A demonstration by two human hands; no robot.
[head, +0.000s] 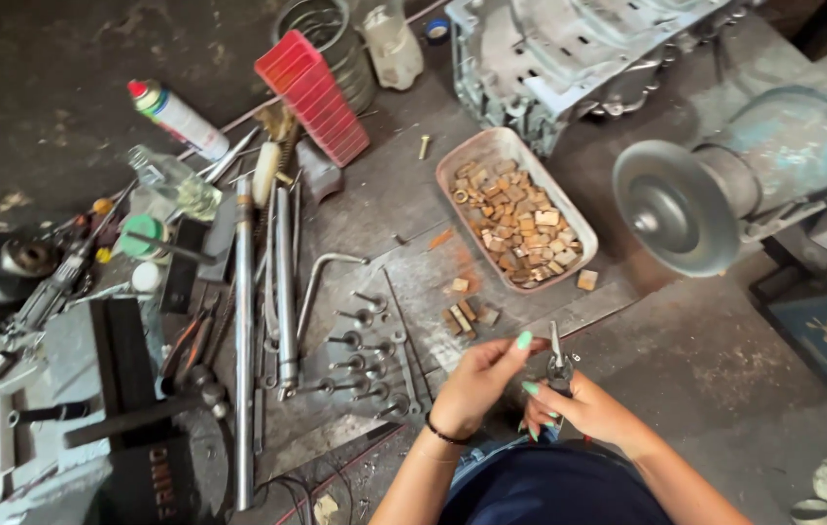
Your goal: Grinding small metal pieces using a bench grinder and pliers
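Observation:
My right hand (583,408) grips a pair of small pliers (558,362), jaws pointing up and away from me. My left hand (476,384) reaches across, its fingertips pinching at the pliers' jaws. Whatever small part sits between fingers and jaws is too small to tell. Just beyond my hands lie a few small wooden blocks (464,316) on the metal workbench (686,360). Farther off stands an oblong tray (452,167) heaped with several similar wooden blocks.
Several engine valves (365,355) stand in rows left of my hands, beside long steel rods (244,331) and a bent wrench (321,277). A bench grinder (724,194) sits at right, an engine casing (569,49) behind, spray can (178,119) and red box (314,95) far left.

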